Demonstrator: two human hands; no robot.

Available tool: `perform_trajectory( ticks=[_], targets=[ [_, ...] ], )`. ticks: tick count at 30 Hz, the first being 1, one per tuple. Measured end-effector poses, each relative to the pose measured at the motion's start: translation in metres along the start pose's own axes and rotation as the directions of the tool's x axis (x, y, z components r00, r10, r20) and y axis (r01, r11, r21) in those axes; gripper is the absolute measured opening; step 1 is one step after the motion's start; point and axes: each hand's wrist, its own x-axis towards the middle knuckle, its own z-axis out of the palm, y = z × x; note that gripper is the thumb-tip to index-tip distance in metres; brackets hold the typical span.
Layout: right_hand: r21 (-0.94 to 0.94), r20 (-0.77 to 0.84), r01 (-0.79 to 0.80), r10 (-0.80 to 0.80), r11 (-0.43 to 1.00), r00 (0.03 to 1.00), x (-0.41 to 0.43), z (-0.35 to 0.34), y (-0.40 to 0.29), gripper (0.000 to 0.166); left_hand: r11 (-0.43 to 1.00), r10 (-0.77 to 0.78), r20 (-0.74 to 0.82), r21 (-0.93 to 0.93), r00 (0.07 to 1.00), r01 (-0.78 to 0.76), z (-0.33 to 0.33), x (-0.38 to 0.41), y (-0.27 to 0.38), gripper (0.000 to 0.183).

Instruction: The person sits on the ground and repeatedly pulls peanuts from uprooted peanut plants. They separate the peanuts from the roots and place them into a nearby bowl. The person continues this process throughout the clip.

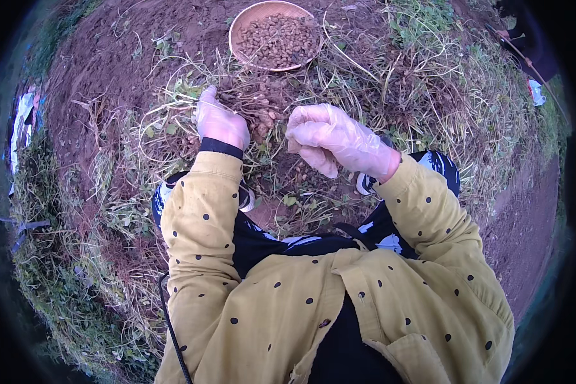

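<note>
My left hand (222, 119), in a thin clear plastic glove, grips the stems of a pulled peanut plant (249, 98). Its roots, with soil and peanut pods (265, 119) on them, spread to the right of that hand. To the right of the pods, apart from them, is my right hand (338, 138), gloved the same way. Its fingers are curled inward and look soiled at the tips; whether anything is inside them is hidden. Beyond both hands, a round woven basket (235, 50) holds many loose peanuts (278, 41).
Uprooted peanut vines (412, 91) lie heaped on the right, with more vines (115, 230) to the left. Bare soil (95, 67) shows at the far left. Between my knees are leaves and scattered pods. A person in dark clothing (540, 48) is partly visible at the upper right edge.
</note>
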Motion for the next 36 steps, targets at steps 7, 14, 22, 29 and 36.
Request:
perform_trajectory(
  ticks=[7,14,22,29,36],
  targets=[
    [-0.643,-0.229,0.163,-0.390,0.749,0.892,0.029,-0.011,0.039,0.027,0.997,-0.071,0.061,0.025,0.996,0.069,-0.004,0.010,-0.010,0.041],
    [-0.921,-0.185,0.000,-0.437,0.389,0.880,0.052,-0.016,0.064,0.039,0.995,-0.087,0.178,0.064,0.980,0.076,-0.007,0.013,-0.031,0.043],
    [-0.258,-0.138,0.119,-0.158,0.959,0.978,0.010,-0.001,0.036,0.021,0.999,0.032,0.108,-0.023,0.994,-0.030,-0.023,0.048,0.003,0.039],
    [-0.607,-0.432,-0.010,-0.319,0.795,0.844,0.031,-0.032,0.038,0.037,0.994,-0.055,0.227,0.101,0.972,0.033,-0.012,0.015,-0.012,0.039],
    [-0.881,-0.237,-0.060,-0.328,0.469,0.914,0.031,-0.030,0.029,0.033,0.984,-0.055,0.248,0.176,0.967,0.011,-0.017,0.020,-0.021,0.040]
  ],
)
